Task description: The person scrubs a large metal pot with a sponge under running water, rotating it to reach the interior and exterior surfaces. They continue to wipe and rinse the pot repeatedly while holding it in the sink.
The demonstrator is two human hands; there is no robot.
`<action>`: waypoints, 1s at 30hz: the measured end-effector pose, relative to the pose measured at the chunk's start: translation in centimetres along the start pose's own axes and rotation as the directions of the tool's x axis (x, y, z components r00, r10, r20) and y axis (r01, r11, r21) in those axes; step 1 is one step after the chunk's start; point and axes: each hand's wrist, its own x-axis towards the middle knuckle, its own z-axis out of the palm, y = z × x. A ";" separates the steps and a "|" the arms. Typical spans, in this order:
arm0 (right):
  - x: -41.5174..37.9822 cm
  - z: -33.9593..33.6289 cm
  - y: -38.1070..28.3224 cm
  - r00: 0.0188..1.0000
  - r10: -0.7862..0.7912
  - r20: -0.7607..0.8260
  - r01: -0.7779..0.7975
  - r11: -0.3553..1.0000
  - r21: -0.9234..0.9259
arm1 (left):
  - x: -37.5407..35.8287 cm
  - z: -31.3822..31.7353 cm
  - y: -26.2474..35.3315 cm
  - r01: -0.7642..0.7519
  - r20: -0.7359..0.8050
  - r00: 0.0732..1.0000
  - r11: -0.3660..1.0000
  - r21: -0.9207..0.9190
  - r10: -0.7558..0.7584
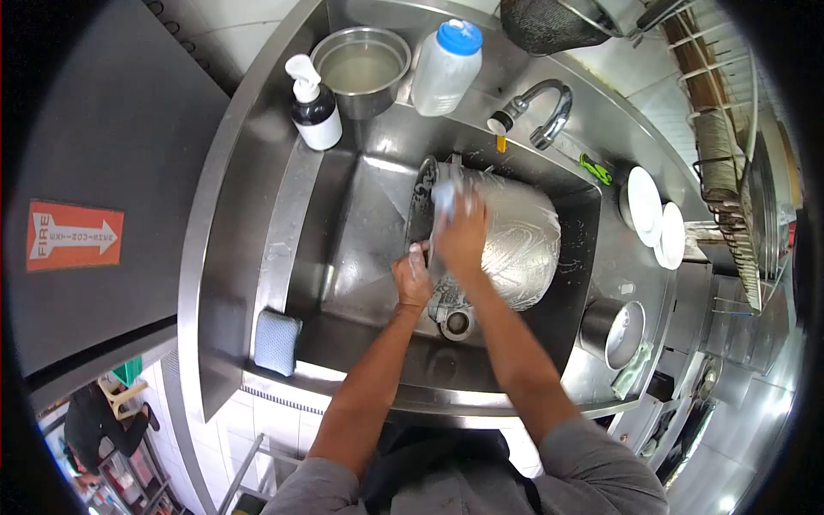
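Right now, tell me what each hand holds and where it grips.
The left hand grips the rim of the large steel pot lying on its side in the sink. The right hand presses a pale scrubbing cloth against the pot's outer wall.

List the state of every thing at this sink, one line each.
large pot: on its side in the sink, soapy
left hand: gripping the pot's rim
right hand: pressing a cloth on the pot
faucet: no water running
plastic jar: upright, blue lid on
steel bowl: upright, holds cloudy liquid
sponge: lying on the sink's edge
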 end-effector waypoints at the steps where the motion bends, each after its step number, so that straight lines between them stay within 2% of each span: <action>1: -3.2 -1.3 -0.7 0.999 -0.020 0.050 0.020 1.000 -0.011 | 0.1 0.3 0.0 0.033 -0.031 0.999 0.999 -0.041 -0.034; 2: -6.7 -2.8 -1.2 0.993 -0.039 0.108 0.042 0.999 -0.023 | 0.2 0.3 -2.2 0.155 0.064 0.987 0.985 -0.072 -0.151; 3: -10.1 -3.6 -1.0 0.970 -0.072 0.233 0.091 0.993 -0.070 | 0.3 0.1 -3.4 0.160 0.069 0.985 0.984 -0.077 -0.155; 4: -13.5 -3.9 -0.7 0.931 -0.093 0.354 0.139 0.984 -0.108 | 0.7 -0.3 -4.3 0.342 0.195 0.939 0.844 -0.412 -0.285; 5: -16.2 -4.3 0.6 0.848 -0.221 0.483 0.309 0.945 -0.110 | 1.4 -0.2 -4.3 0.488 0.350 0.873 0.568 -0.663 -0.341; 6: -17.6 -4.4 2.2 0.733 -0.330 0.595 0.469 0.878 -0.091 | 2.3 0.1 -3.4 0.530 0.406 0.847 0.500 -0.685 -0.342; 7: -18.0 -4.6 2.8 0.744 -0.326 0.584 0.464 0.880 -0.100 | 3.0 0.5 -2.1 0.528 0.414 0.849 0.506 -0.682 -0.328; 8: -18.2 -4.6 3.4 0.721 -0.347 0.600 0.460 0.887 -0.039 | 3.7 1.0 -0.9 0.448 0.386 0.878 0.771 -0.452 -0.284; 9: -17.9 -4.5 3.9 0.697 -0.371 0.613 0.456 0.890 0.021 | 4.7 1.5 0.5 0.302 0.370 0.902 0.938 -0.170 -0.224; 10: -16.9 -4.9 4.0 0.706 -0.366 0.606 0.452 0.892 0.011 | 5.6 1.4 2.1 0.257 0.391 0.885 0.966 0.040 -0.252; 11: -15.7 -5.0 4.3 0.779 -0.306 0.548 0.399 0.915 -0.056 | 6.4 1.9 2.2 0.248 0.400 0.884 0.968 0.038 -0.242; 12: -14.1 -5.4 4.4 0.842 -0.241 0.482 0.335 0.935 -0.118 | 7.2 2.4 1.6 0.234 0.350 0.899 0.964 0.124 -0.263; 13: -12.2 -6.1 5.0 0.930 -0.140 0.340 0.194 0.972 -0.133 | 7.7 2.9 1.4 0.225 0.298 0.912 0.952 0.209 -0.281; 14: -10.2 -6.8 6.4 0.981 -0.029 0.191 0.054 0.991 -0.125 | 7.8 2.6 3.9 0.187 0.293 0.924 0.958 0.219 -0.247; 15: -8.7 -5.9 10.3 0.998 -0.069 0.002 0.067 0.968 -0.243 | 7.9 2.9 3.5 0.185 0.299 0.922 0.958 0.218 -0.246; 16: -7.0 -5.3 14.6 0.956 -0.162 -0.245 0.069 0.934 -0.349 | 8.1 3.2 2.8 0.168 0.265 0.938 0.963 0.212 -0.222; 17: -5.2 -4.6 19.1 0.954 -0.090 -0.286 -0.061 0.875 -0.481 | 8.3 3.4 2.4 0.150 0.228 0.954 0.967 0.205 -0.196; 18: -1.6 -7.9 18.7 0.828 0.556 0.067 -0.543 0.826 -0.150 | 7.8 2.9 4.1 0.092 0.224 0.962 0.959 0.270 -0.156; 19: -2.1 -6.4 19.4 0.831 0.552 0.069 -0.539 0.829 -0.146 | 7.3 3.0 2.8 0.092 0.218 0.964 0.958 0.270 -0.154; 20: -3.0 -3.5 19.9 0.942 0.295 -0.162 -0.330 0.906 -0.264 | 7.1 3.3 0.9 0.047 0.180 0.979 0.968 0.247 -0.094; 21: -3.3 -1.5 19.8 0.939 -0.027 -0.343 -0.128 0.897 -0.423 | 7.0 3.6 -0.2 0.001 0.134 0.991 0.975 0.220 -0.032; 22: -3.5 -1.6 15.8 0.970 -0.064 -0.236 -0.003 0.962 -0.272 | 6.3 3.2 0.3 0.006 0.121 0.992 0.976 0.218 -0.033; 23: -3.4 -2.4 9.9 0.985 -0.114 -0.128 0.102 0.990 -0.097 | 5.2 2.5 1.4 0.058 0.144 0.985 0.965 0.255 -0.098; 24: -2.6 -3.0 5.1 0.988 -0.150 0.028 0.151 0.988 -0.043 | 4.1 1.8 2.4 0.106 0.170 0.972 0.949 0.298 -0.161; 25: -2.1 -3.5 2.5 0.965 -0.192 0.176 0.192 0.981 0.019 | 3.0 1.4 3.0 0.108 0.164 0.973 0.946 0.305 -0.164; 26: -1.3 -2.7 3.4 0.966 -0.191 0.175 0.188 0.982 0.029 | 1.9 1.0 3.5 0.082 0.119 0.986 0.953 0.291 -0.121; 28: 1.7 -1.0 7.2 0.930 -0.249 0.271 0.299 0.940 -0.163 | -0.9 0.3 3.0 0.063 0.079 0.993 0.956 0.286 -0.089; 29: 4.0 -2.1 9.5 0.912 -0.014 0.410 0.090 0.982 -0.166 | -2.1 0.2 2.2 0.084 0.046 0.994 0.952 0.293 -0.101; 30: 5.4 -3.4 11.6 0.819 0.213 0.533 -0.121 0.972 -0.204 | -3.2 0.0 1.6 0.106 0.014 0.993 0.949 0.298 -0.115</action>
